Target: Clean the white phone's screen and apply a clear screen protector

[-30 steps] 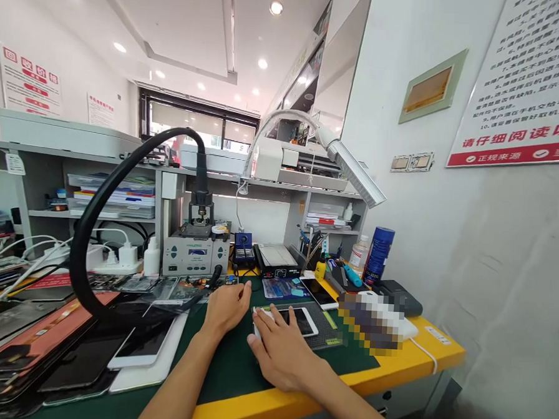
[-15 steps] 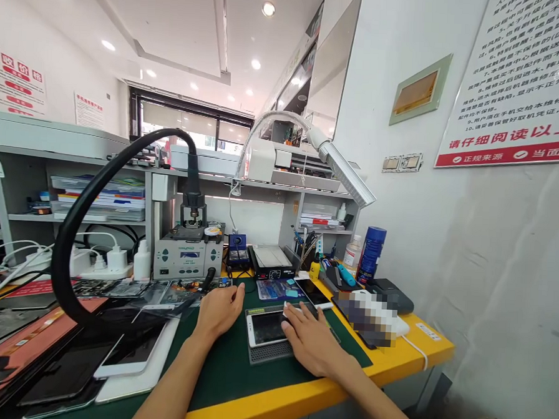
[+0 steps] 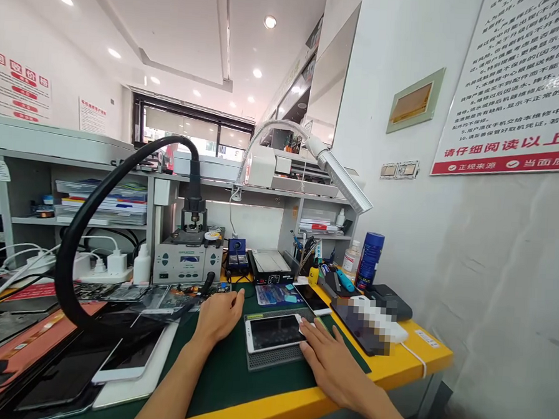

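Note:
A white-framed smartphone (image 3: 273,332) lies screen up on a grey perforated pad (image 3: 276,359), on the green mat (image 3: 233,382). My right hand (image 3: 334,362) is over the phone's right end, fingers stretched flat and pressing a small white wipe (image 3: 300,320) against the screen edge. Most of the wipe is hidden under the fingertips. To the left of the phone, my left hand (image 3: 220,316) rests on the mat with its fingers curled in. Its palm is turned away, so anything inside is hidden.
Several phones and tablets (image 3: 128,358) are piled at left beneath a black hose (image 3: 66,248). Behind stand a grey soldering station (image 3: 187,264) and a black box (image 3: 271,275). At right are another phone (image 3: 312,297), a blue can (image 3: 370,258) and a power strip (image 3: 397,331).
My right hand has slid right and toward me along the phone, carrying the wipe and uncovering more screen. My left hand stays in place. The view has tilted slightly upward.

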Tool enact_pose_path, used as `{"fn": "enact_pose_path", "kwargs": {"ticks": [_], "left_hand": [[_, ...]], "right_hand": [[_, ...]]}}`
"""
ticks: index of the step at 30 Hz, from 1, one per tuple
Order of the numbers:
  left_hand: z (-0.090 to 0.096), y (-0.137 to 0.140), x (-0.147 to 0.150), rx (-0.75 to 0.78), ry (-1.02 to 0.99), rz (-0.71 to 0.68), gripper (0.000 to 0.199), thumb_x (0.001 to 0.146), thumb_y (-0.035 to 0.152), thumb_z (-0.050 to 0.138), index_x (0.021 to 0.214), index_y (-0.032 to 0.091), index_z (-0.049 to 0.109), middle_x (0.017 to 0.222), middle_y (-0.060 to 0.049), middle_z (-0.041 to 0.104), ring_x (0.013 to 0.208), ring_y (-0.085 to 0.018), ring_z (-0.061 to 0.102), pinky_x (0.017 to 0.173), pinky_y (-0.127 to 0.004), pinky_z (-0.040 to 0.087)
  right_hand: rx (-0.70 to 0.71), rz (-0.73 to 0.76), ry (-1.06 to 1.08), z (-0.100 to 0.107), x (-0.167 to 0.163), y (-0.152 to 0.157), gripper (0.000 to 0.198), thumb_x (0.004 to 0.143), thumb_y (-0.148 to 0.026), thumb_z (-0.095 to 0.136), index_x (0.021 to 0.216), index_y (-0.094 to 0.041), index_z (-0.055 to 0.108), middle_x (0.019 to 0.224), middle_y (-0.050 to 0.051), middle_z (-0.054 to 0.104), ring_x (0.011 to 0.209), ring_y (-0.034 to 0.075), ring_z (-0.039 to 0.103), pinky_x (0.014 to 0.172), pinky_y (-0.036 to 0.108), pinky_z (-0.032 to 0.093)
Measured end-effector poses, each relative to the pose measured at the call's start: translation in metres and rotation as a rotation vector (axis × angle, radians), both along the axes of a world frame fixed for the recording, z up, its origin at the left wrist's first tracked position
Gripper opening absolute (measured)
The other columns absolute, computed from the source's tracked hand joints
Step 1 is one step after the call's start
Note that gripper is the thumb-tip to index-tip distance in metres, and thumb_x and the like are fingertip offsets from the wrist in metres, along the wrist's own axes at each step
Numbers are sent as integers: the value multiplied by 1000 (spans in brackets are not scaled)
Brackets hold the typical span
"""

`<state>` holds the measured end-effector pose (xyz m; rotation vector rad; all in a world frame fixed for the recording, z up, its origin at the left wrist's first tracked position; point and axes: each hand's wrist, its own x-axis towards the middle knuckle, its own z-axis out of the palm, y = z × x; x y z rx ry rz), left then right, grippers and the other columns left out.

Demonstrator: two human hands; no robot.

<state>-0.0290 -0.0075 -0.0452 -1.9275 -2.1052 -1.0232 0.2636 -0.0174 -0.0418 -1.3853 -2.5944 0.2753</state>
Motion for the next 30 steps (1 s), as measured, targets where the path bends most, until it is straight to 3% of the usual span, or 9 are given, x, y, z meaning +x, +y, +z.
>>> {"fn": "enact_pose_path", "kwargs": {"ticks": [13,19,30], "left_hand": [[0,1,0,-10,0,-6,55,101,43,32,53,21,47,56,-3,60,54,-18,56,52,-28,21],[-1,2,0,-30,12,1,56,102,44,32,54,21,51,58,-4,62,56,-19,58,53,-29,21],[-1,2,0,-50,22,-2,57,102,45,30,55,21,51,57,-3,61,54,-18,57,52,-29,22]], "right_hand": [[105,0,-64,-10,7,-22,57,102,-52,22,155,-32,25,162,-6,22,151,30,10,121,60,8],[105,-20,-90,-4,-3,-31,60,101,-55,23,155,-28,29,161,-3,25,151,34,11,120,65,4],[50,126,-84,2,-28,-40,58,102,-52,23,155,-28,24,161,-4,20,150,36,8,117,70,-2]]}}
